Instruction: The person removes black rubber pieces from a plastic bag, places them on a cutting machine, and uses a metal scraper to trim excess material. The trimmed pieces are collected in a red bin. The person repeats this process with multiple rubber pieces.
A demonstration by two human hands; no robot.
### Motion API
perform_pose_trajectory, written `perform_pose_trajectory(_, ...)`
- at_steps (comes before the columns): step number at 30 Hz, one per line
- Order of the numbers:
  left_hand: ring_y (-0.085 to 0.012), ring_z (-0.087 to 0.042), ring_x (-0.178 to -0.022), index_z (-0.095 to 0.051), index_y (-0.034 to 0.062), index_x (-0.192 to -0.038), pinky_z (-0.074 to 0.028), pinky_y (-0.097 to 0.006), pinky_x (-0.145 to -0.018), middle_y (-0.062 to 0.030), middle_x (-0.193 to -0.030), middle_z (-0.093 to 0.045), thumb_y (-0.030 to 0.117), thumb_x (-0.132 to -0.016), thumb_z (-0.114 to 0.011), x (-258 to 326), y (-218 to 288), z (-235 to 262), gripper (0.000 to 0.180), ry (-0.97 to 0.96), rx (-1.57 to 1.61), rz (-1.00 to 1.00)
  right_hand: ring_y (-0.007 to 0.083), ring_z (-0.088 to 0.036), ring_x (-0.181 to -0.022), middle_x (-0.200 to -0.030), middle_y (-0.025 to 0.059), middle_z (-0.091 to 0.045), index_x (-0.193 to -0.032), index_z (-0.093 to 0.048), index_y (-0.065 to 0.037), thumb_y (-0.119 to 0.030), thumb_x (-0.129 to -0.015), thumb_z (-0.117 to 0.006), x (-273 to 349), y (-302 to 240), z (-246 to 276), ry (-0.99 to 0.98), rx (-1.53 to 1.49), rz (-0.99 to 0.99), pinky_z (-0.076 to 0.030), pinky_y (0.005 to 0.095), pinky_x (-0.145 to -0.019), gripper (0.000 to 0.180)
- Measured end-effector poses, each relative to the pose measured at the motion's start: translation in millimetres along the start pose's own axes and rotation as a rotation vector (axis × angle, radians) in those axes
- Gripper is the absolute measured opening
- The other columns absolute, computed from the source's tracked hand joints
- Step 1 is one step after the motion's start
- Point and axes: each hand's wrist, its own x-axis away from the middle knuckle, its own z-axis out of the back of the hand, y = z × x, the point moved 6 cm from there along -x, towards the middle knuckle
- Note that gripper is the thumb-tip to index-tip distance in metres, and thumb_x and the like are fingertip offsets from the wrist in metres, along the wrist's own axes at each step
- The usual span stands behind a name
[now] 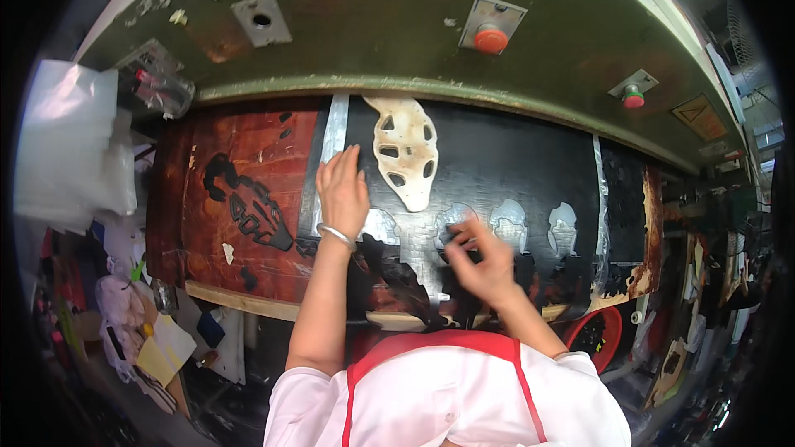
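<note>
A black sheet [513,157] lies over the work board, with a cream, shield-shaped template [407,153] with several cut-outs on top of it. My left hand [342,194] rests flat on the sheet's left part beside the template, fingers stretched out. In front of the template's tip hovers my right hand [484,265], its fingers curled in toward the thumb. Something small and dark shows at its fingertips, too blurred to name. Pale grey cut shapes, such as this one [562,229], run in a row across the sheet near my right hand.
Black cut pieces [248,215] lie on the reddish-brown board [190,265] at left. A green machine beam [373,25] with red push buttons [490,39] spans the far side. Clear plastic sheets [74,141] hang at left. A red tub [609,335] stands below the front edge at right.
</note>
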Motion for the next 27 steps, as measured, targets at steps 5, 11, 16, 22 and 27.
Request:
perform_pose_trajectory(5,-0.0349,-0.057,-0.101,-0.059,0.0020,-0.118,-0.045,-0.041,-0.088,-0.0167,-0.105,-0.063,0.007,-0.088,-0.059,-7.6,-20.7,31.1,0.031,0.140,0.167,0.130,0.0256,-0.051,-0.118,-0.132,0.0199,-0.050,-0.151,-0.018,-0.004,-0.020,-0.095,-0.058,-79.3,75.3,145.8,0.593,-0.084,-0.392,-0.042,0.0361,-0.098,0.070)
perform_pose_trajectory(11,-0.0370,-0.060,-0.072,-0.060,0.0036,-0.091,-0.044,-0.046,-0.069,-0.0177,-0.074,-0.063,0.028,-0.094,-0.057,37.3,-21.8,20.2,0.024,-0.205,-0.100,0.392,0.0450,-0.008,-0.143,-0.151,0.0368,-0.007,-0.144,0.002,0.015,-0.035,-0.096,-0.053,-179.7,87.9,226.3,0.831,0.543,-0.115,-0.008,0.0465,-0.117,0.089)
perform_pose_trajectory(16,-0.0418,-0.059,-0.062,-0.058,0.0022,-0.085,-0.044,-0.051,-0.060,-0.0226,-0.066,-0.061,0.030,-0.094,-0.056,5.1,-26.6,-8.8,0.029,-0.069,-0.202,0.341,0.0443,-0.006,-0.144,-0.152,0.0351,-0.003,-0.144,0.007,0.013,-0.036,-0.094,-0.056,-178.9,95.2,213.3,0.864,0.583,-0.049,-0.008,0.0473,-0.117,0.094)
perform_pose_trajectory(22,-0.0431,-0.057,-0.060,-0.058,0.0049,-0.083,-0.043,-0.052,-0.057,-0.0215,-0.062,-0.058,0.031,-0.095,-0.056,-0.6,-26.5,-4.1,0.029,-0.066,-0.141,0.362,0.0408,-0.028,-0.139,-0.150,0.0295,-0.026,-0.148,-0.010,0.007,-0.035,-0.090,-0.063,-124.0,143.1,244.8,0.707,0.871,-0.147,-0.024,0.0462,-0.113,0.089)
perform_pose_trajectory(27,-0.0438,-0.055,-0.065,-0.056,0.0043,-0.076,-0.042,-0.053,-0.059,-0.0215,-0.067,-0.058,0.024,-0.094,-0.058,15.3,-31.4,3.7,0.027,0.048,-0.036,0.357,0.0193,-0.054,-0.062,-0.070,0.0133,-0.062,-0.096,-0.065,0.003,-0.032,-0.094,-0.060,-9.7,251.2,252.8,0.688,0.287,-0.599,-0.045,0.0338,-0.061,0.035)
